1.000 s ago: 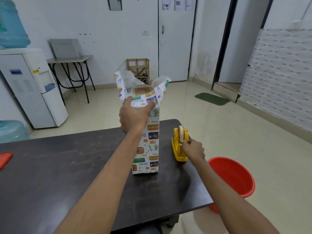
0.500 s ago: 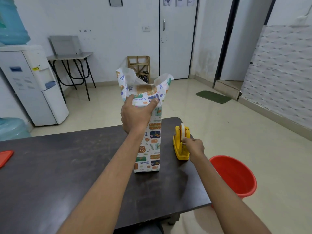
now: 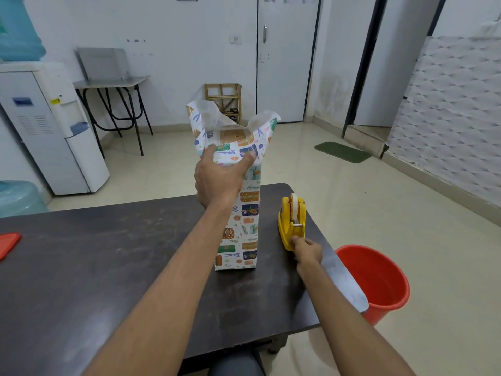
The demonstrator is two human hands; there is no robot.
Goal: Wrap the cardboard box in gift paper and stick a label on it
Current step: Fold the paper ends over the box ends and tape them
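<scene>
A tall cardboard box [image 3: 231, 134] stands upright on the dark table [image 3: 89, 267], wrapped in patterned gift paper [image 3: 241, 226]. The paper's upper flaps stick up loose above the box's brown top. My left hand [image 3: 218, 178] grips the wrapped box near its top, fingers pressing the paper against it. To the right stands a yellow tape dispenser [image 3: 292, 222] with a white tape roll. My right hand [image 3: 306, 249] is at the dispenser's near end, fingertips pinched at the tape's end. No label is visible.
A red bucket [image 3: 376, 280] stands on the floor by the table's right edge. A red flat object [image 3: 8, 244] lies at the table's left edge. A water dispenser [image 3: 51, 126], a small side table [image 3: 113, 85] and a wooden rack [image 3: 223, 97] stand behind.
My right hand has slid from the tape roll toward the dispenser's near end. My left hand stays on the box.
</scene>
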